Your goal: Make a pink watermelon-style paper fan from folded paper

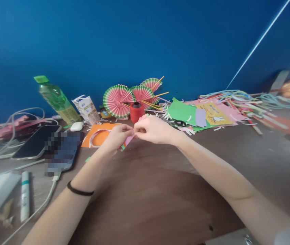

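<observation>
My left hand (118, 136) and my right hand (151, 130) meet in front of me, both pinching a small folded strip of pink and green paper (129, 140). Much of the paper is hidden by my fingers. Just behind my hands stands a spool of red thread (137, 113). Beyond it, pleated round paper fans (118, 101), pink with green and white rims, lean near the wall on thin yellow sticks. Beneath and left of my left hand is an orange sheet (86, 138) bearing a pale ring (94, 139).
Leftward are a green-capped bottle (58, 100), a carton (86, 109), an earphone case (77, 126), phones (37, 142), cables and a marker (25, 197). Rightward lie scissors (180, 123), green paper (182, 112), a yellow booklet (215, 114) and bundled strips (236, 97). A blue wall (145, 41) rises behind.
</observation>
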Available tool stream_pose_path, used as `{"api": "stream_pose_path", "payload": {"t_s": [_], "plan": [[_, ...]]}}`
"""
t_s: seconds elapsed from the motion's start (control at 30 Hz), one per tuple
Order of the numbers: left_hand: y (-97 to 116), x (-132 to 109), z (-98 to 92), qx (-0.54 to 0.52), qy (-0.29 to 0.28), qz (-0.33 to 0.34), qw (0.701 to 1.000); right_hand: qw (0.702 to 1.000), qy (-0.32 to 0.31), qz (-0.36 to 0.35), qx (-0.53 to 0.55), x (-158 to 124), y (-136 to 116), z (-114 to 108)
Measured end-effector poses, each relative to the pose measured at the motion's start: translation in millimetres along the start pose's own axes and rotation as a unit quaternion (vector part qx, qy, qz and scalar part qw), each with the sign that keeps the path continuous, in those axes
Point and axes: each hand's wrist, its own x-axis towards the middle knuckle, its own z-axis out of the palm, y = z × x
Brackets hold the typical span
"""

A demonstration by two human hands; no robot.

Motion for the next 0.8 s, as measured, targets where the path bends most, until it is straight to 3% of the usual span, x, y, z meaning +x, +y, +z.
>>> {"api": "stream_pose_path", "payload": {"t_s": [0.17, 0.3, 0.47, 0.63, 0.8], "plan": [[1.5, 3.1, -5.6, -0.208, -0.017, -0.056, 0.976, 0.993, -0.01, 0.032, 0.115, 0.5, 7.8, -2.5], [3.0, 6.1, -12.7, -0.286, -0.035, -0.062, 0.956, 0.962, -0.023, 0.077, 0.261, 3.9, 23.1, -1.3], [-0.2, 6.2, -18.9, -0.316, -0.117, -0.042, 0.94, 0.916, -0.032, 0.102, 0.388, 7.2, 40.0, 2.1], [-6.7, 5.6, -21.1, -0.307, -0.201, 0.004, 0.93, 0.864, -0.092, 0.109, 0.483, 7.4, 50.7, 10.0], [-6.1, 3.2, -21.0, -0.24, -0.24, 0.04, 0.94, 0.813, -0.135, 0.125, 0.552, 8.1, 58.2, 19.7]]}}
